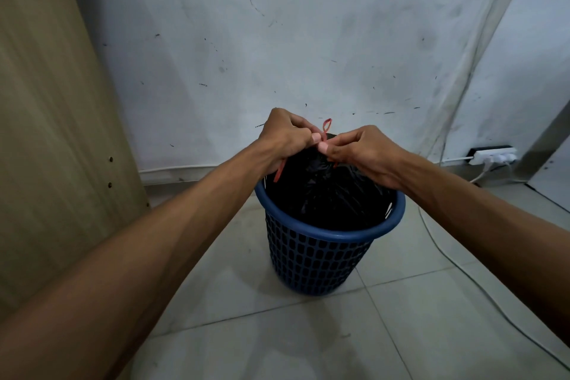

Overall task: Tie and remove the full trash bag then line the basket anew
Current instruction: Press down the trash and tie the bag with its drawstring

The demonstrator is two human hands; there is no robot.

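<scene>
Two bare forearms reach in from the lower corners and meet above a blue lattice basket (320, 259) that stands on the pale tiled floor (277, 333), near a scuffed white wall (308, 40). Left of the arms rises a tall beige wooden panel (46, 102). Inside the basket sits the black trash bag (324, 191), its top gathered upward into a neck between the hands while its body stays below the rim. At right, a white power strip (493, 155) lies by the base of the wall, with a white cable (462, 268) trailing across the tiles. The left hand (285, 139) has its fingers curled tight, thumb and forefinger pinching the red drawstring (326, 127) at the bag's neck; one loose end of it hangs below this hand, over the basket's rim. The right hand (357, 153) mirrors it, its fingers curled and its thumb pressed against the same string just beside the left thumb. A small red loop stands up above the two thumbs.
</scene>
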